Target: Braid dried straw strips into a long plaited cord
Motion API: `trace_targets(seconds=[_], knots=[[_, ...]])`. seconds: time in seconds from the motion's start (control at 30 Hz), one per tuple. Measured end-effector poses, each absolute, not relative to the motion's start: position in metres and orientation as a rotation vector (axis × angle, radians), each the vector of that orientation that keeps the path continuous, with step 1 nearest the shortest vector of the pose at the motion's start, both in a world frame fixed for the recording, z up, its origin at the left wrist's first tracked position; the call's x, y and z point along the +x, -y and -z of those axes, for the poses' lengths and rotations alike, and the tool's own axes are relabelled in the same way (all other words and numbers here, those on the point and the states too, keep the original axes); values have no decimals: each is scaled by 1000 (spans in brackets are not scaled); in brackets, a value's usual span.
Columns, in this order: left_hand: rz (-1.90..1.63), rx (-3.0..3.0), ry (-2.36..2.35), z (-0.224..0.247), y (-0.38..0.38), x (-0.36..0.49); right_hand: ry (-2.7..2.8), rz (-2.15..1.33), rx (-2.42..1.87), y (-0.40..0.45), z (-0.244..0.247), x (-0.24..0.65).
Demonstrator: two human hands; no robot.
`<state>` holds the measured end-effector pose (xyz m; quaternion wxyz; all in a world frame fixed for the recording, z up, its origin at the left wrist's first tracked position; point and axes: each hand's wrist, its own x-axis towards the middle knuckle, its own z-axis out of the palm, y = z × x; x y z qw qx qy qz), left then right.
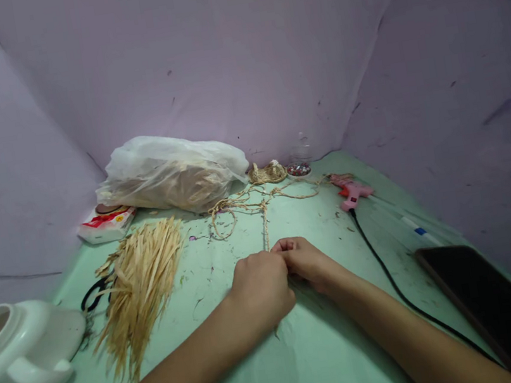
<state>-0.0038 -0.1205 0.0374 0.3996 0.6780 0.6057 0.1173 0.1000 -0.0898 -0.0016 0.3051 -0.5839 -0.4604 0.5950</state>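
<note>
A thin braided straw cord (265,225) runs from the back of the table toward me and ends in my fingers. My left hand (262,285) is closed around its near end, knuckles up, with a short strand poking out below. Right beside it, touching, my right hand (301,260) pinches the cord between thumb and fingers. The exact spot where the strands meet is hidden behind the left hand. Farther back, loose loops of the same cord (224,222) lie tangled on the green tabletop (242,360).
At left lie a bundle of dry straw strips (147,284), black-handled scissors (92,296), a white ceramic pot (28,340) and a small box (107,225). Behind sit a plastic bag (171,172), a woven piece (267,174) and a bead dish (299,170). At right are a pink glue gun (354,193) and a dark phone-like slab (498,309).
</note>
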Motion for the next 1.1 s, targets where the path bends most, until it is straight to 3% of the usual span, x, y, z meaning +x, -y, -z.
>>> trace_targets(seconds=[0.17,0.3,0.43,1.1], knots=[[-263,1894,-1615,-46,104,-20,1214,-1590,-1528,95,6,106],[-442,1371,-1608,-42,84,-29,1219,-1610,-1451,97,4,110],[-391,1011,-1315,-31,83,-21,1194,-1649,-1400,97,1,109],[-410,925,-1227,-11,75,-25,1475,-1520,-1375,92,6,113]])
